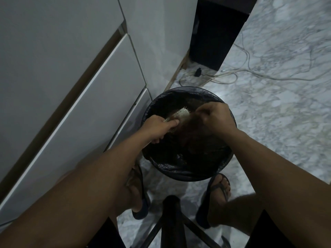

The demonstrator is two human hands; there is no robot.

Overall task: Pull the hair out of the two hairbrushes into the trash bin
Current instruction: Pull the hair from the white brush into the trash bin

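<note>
No text, label, brand, number or sign can be read anywhere in the frame; the surfaces that show are plain, and the dim light leaves no lettering to make out.

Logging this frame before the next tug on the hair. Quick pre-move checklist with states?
1. Hairbrush held firmly: ok, left hand grips its handle.
2. Hair clump gripped: ok, right hand pinches it by the bristles.
3. Work positioned over the trash bin: ok, both hands and the brush sit above its opening.
4. Bin lined: ok, a dark bag folds over the rim.
5. Hair fully free of the bristles: cannot tell, the clump is dark and blurred against the bag.
6. Second hairbrush ready: cannot tell, not in view.
</note>
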